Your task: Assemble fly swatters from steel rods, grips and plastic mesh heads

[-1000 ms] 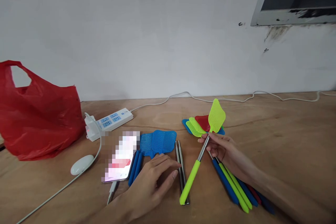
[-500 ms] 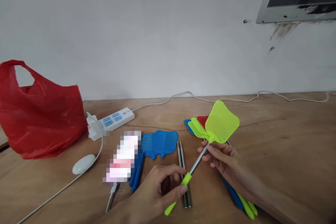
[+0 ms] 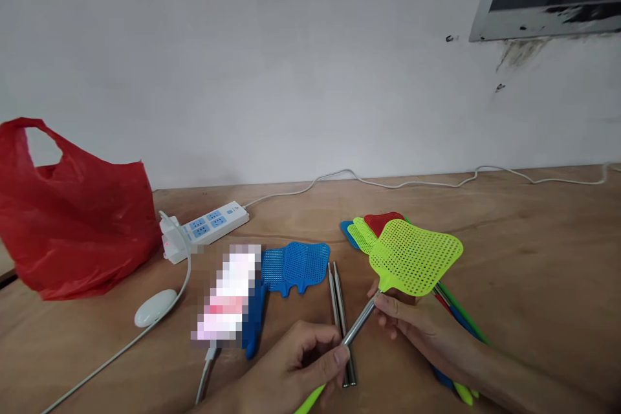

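A lime-green fly swatter (image 3: 417, 257) with a metal shaft is held slantwise between my hands. My left hand (image 3: 303, 365) is closed round its lower part, where the green grip meets the metal. My right hand (image 3: 412, 317) pinches the shaft just below the perforated head. Beneath it on the table lie two bare metal rods (image 3: 338, 297), side by side. Behind the raised head rest more swatters, among them a red swatter head (image 3: 381, 221), a green one and a blue one (image 3: 348, 230); their handles run under my right forearm.
Blue swatter heads (image 3: 305, 265) and blue handles (image 3: 253, 330) lie left of the rods, beside a blurred-out phone (image 3: 230, 294). A white power strip (image 3: 220, 223), a white mouse (image 3: 155, 307) and a red plastic bag (image 3: 82, 213) are at the left. A cable runs along the wall.
The swatter head has tipped lower and turned broader toward me, shifting right. Both hands have dropped slightly, and more of the red head behind now shows.
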